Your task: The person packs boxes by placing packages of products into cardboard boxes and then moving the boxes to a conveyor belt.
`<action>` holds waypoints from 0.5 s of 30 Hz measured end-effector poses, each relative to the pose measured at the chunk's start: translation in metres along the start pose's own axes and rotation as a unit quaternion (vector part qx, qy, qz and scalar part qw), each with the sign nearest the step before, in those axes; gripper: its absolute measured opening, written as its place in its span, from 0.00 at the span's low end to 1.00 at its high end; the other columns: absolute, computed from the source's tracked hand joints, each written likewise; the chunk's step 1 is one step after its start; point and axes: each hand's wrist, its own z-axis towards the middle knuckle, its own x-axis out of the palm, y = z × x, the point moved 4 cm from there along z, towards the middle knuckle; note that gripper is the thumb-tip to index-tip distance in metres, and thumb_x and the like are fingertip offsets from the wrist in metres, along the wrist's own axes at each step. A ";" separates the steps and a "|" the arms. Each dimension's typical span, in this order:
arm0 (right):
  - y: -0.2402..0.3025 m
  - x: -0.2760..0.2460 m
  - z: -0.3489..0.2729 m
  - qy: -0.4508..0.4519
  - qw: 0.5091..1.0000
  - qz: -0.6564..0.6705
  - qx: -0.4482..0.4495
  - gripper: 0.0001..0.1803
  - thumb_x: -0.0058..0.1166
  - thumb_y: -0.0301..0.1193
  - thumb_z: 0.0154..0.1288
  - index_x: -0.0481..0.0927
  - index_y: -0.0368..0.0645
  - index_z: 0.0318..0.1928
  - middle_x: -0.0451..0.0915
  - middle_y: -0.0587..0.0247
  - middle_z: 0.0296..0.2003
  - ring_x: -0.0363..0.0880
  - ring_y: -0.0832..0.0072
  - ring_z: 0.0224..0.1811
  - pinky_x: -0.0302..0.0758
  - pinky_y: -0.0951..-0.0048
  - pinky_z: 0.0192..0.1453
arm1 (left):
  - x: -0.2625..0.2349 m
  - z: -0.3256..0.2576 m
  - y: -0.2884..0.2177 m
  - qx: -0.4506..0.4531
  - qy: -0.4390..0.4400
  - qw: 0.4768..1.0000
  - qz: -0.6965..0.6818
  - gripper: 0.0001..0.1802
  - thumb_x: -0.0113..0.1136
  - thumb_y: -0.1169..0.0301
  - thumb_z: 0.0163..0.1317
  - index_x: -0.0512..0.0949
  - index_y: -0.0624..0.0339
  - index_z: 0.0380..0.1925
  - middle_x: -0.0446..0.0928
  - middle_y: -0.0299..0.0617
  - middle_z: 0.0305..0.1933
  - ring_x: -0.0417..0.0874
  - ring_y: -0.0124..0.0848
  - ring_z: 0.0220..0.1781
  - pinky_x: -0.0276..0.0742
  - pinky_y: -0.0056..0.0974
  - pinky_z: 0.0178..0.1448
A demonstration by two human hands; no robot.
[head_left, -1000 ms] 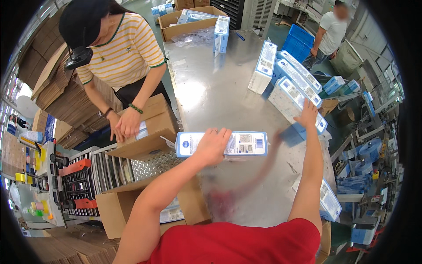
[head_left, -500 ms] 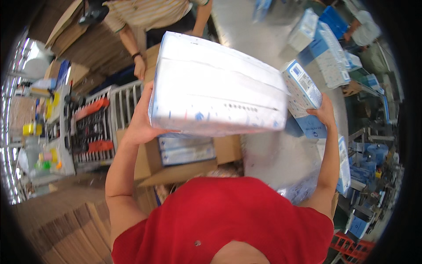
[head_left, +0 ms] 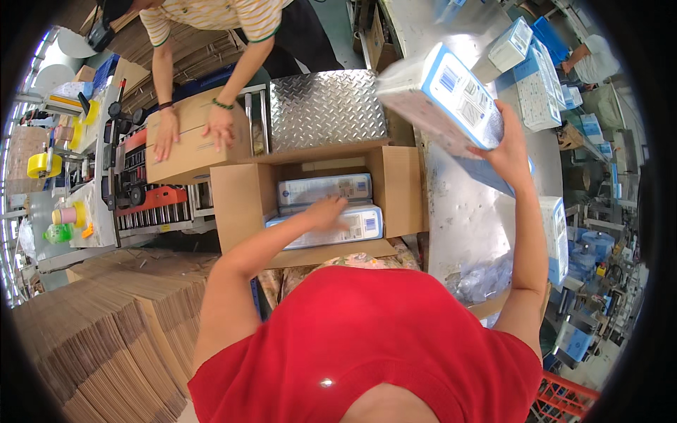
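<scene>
My right hand [head_left: 509, 151] grips a white-and-blue plastic-wrapped pack [head_left: 451, 99] by its end, holding it tilted above the metal table. Below me an open cardboard carton [head_left: 405, 190] has its flaps folded out. Inside lie similar packs: one along the far side [head_left: 317, 189] and another along the near side [head_left: 331, 231]. Over the near pack is my left hand [head_left: 328, 213], slightly blurred, its fingers apart and nothing held in them. Whether it touches the pack I cannot tell.
Across from me a co-worker's two hands [head_left: 190, 134] press on a closed carton [head_left: 197, 151] at the roller conveyor. A ridged metal plate [head_left: 324, 109] lies beyond my carton. Flattened cardboard [head_left: 127, 331] is stacked at left. More packs [head_left: 539, 84] stand on the metal table [head_left: 465, 233].
The large white pack has left my left hand, which moved down and right into the open carton. My right hand raised its pack. The co-worker's hands moved onto the closed carton.
</scene>
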 end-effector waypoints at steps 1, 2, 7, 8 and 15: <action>0.028 -0.003 0.000 0.035 0.997 0.063 -0.018 0.44 0.75 0.31 0.32 0.67 0.40 0.55 0.74 0.51 0.47 0.73 0.55 0.50 0.68 0.63 0.56 | -0.001 0.011 0.015 -0.017 -0.061 0.998 -0.021 0.42 0.61 0.48 0.55 0.61 0.65 0.60 0.65 0.59 0.59 0.65 0.53 0.63 0.62 0.48 0.65; 0.057 -0.004 0.002 0.069 0.989 0.125 -0.038 0.45 0.75 0.32 0.32 0.67 0.40 0.55 0.74 0.52 0.47 0.73 0.57 0.51 0.68 0.63 0.57 | 0.000 0.025 0.033 -0.034 -0.124 0.991 -0.042 0.40 0.59 0.48 0.56 0.61 0.65 0.61 0.64 0.59 0.61 0.64 0.52 0.63 0.62 0.48 0.65; 0.149 0.092 -0.021 0.169 0.951 0.187 -0.179 0.37 0.63 0.24 0.39 0.65 0.37 0.55 0.69 0.51 0.44 0.66 0.54 0.51 0.62 0.60 0.54 | 0.002 0.064 0.088 0.058 -0.089 0.947 -0.303 0.46 0.46 0.38 0.59 0.56 0.63 0.66 0.59 0.55 0.68 0.59 0.49 0.69 0.56 0.44 0.70; 0.153 0.133 -0.027 0.192 0.950 0.140 -0.203 0.35 0.57 0.19 0.35 0.67 0.38 0.52 0.68 0.53 0.41 0.66 0.57 0.47 0.62 0.62 0.50 | 0.003 0.047 0.081 0.028 -0.145 0.979 -0.138 0.46 0.46 0.37 0.59 0.56 0.63 0.65 0.59 0.56 0.68 0.59 0.49 0.69 0.56 0.45 0.70; 0.116 0.390 -0.089 0.166 0.959 -0.097 -0.208 0.23 0.44 0.31 0.59 0.71 0.41 0.56 0.70 0.57 0.51 0.67 0.61 0.55 0.64 0.57 0.58 | 0.026 0.015 0.064 -0.113 0.051 0.992 -0.037 0.45 0.51 0.42 0.58 0.59 0.68 0.63 0.63 0.64 0.63 0.64 0.54 0.65 0.58 0.46 0.69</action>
